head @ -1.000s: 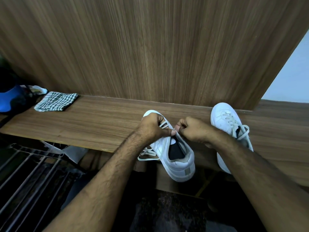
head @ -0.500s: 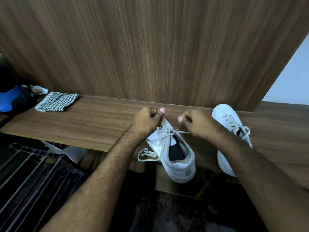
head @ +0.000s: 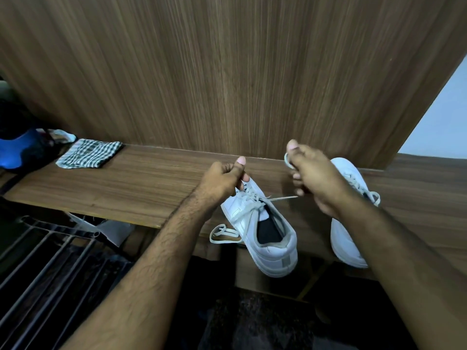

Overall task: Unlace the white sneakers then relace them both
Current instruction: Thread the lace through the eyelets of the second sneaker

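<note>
A white sneaker point(head: 267, 238) lies on the wooden shelf point(head: 131, 183) with its heel over the front edge. My left hand point(head: 225, 180) grips its lace at the toe end of the eyelets. My right hand point(head: 310, 173) is raised to the right and pinches the other lace end point(head: 286, 159), which runs taut from the sneaker. A loose lace loop point(head: 222, 234) hangs off the sneaker's left side. A second white sneaker point(head: 346, 223), laced, lies to the right, partly hidden behind my right forearm.
A folded checked cloth point(head: 88, 154) lies at the shelf's left end beside a blue object point(head: 15, 150). A wood-grain panel point(head: 227, 72) rises behind the shelf. Metal bars point(head: 45, 263) run below at the lower left.
My hands have moved apart. The right hand has risen up and to the right, drawing the lace out of the sneaker. The left hand stays at the front of the laces.
</note>
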A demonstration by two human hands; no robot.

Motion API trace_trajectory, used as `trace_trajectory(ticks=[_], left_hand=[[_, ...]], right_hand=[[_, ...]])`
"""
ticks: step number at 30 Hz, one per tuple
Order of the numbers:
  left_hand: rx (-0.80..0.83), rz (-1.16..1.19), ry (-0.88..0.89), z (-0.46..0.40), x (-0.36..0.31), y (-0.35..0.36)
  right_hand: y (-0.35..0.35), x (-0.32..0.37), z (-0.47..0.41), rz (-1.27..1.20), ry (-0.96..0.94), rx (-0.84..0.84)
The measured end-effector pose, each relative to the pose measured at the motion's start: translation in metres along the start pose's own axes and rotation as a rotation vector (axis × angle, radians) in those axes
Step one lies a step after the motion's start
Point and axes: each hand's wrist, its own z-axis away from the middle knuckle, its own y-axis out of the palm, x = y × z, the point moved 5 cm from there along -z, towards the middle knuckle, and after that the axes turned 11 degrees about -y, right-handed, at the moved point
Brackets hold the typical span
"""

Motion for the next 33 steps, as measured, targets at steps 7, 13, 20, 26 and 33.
trace_trajectory(ticks=[7,13,20,26,33], left_hand=[[0.018,-0.177,-0.052,-0.002,0.011,0.001],[0.172,-0.328,-0.173,0.004,0.025,0.009],[0.227,-0.429,-0.176,0.002,0.031,0.016],[0.478,-0.457,-0.272,0.019,0.036,0.025],[0.414,-0.466,-0.157,0.017,0.027,0.025]], right_hand=[[0.009,-0.031,0.005,0.797,-0.042,0.507],[0.011,-0.005,0.007,-0.042,0.03,0.181],[0.0,-0.006,0.001,0.339,-0.136,0.136],[0.012,-0.036,0.008,0.79,-0.029,0.564],[0.021,-0.03,0.007,0.673,-0.046,0.406]])
